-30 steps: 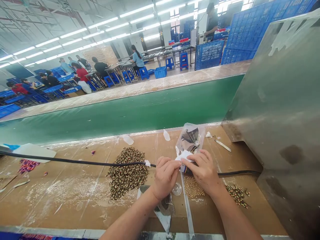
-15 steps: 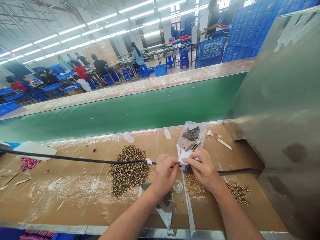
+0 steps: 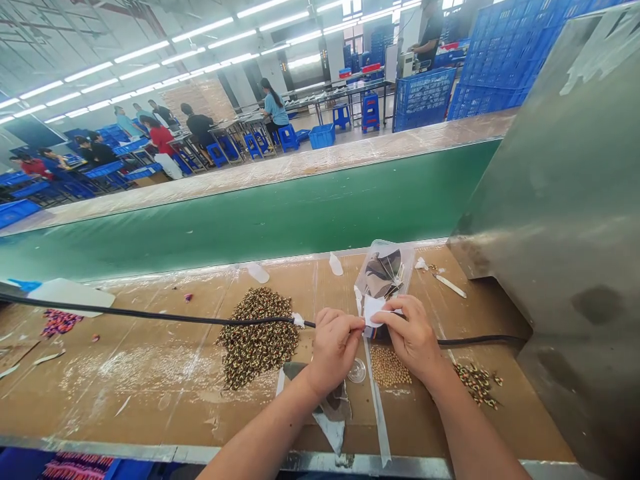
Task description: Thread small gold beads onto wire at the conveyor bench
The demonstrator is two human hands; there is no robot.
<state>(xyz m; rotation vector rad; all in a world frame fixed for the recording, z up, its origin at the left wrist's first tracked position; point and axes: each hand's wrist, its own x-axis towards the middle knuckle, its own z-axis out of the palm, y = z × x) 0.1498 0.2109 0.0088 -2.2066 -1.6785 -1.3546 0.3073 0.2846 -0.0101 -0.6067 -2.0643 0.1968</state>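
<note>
Fingers pinched, my left hand (image 3: 336, 343) meets the lower left edge of a small white piece (image 3: 374, 310); what its fingertips hold is too small to make out. My right hand (image 3: 413, 337) grips the white piece between thumb and fingers. Just behind both hands is a clear plastic box (image 3: 407, 267) with dark fabric scraps. Below them lie a small round clear dish (image 3: 357, 371) and a patch of tan beads (image 3: 387, 368). A large pile of patterned small pieces (image 3: 257, 337) sits left of my left hand.
A black cable (image 3: 200, 319) crosses the cardboard-covered table (image 3: 165, 393). Behind runs a green belt (image 3: 280, 207). A metal housing (image 3: 575, 200) stands at the right. A smaller patterned pile (image 3: 477, 383) and a white-handled tool (image 3: 450, 286) lie right. People sit and stand far off.
The white piece has tilted more upright between my hands. My left fingertips have shifted slightly right, and my right fingers have moved up a little. The camera view has shifted slightly.
</note>
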